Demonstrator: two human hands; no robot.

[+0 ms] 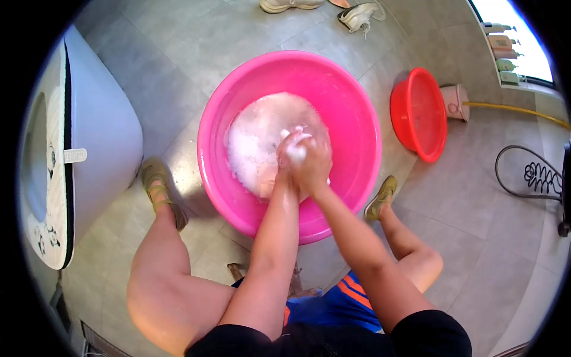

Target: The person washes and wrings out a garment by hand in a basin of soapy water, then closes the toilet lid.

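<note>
A big pink basin [212, 101] stands on the floor between my feet, with white suds and cloudy water [256, 137] in it. Over the suds, my left hand [288, 156] and my right hand [316, 162] are pressed together, fingers closed. Between them is a small, white, foam-covered thing [296, 152]; it looks soft, but its kind is hidden by foam and fingers. Just below my left hand, a pale beige thing [266, 180] lies partly in the suds. I cannot make out what it is.
To the right, a red basin [418, 116] leans on its side by a pale pink bucket [455, 102]. A toilet [101, 119] is at left. Shoes [358, 18] lie at the top, bottles [502, 43] line the window sill, and a black coiled cord [538, 175] hangs at right.
</note>
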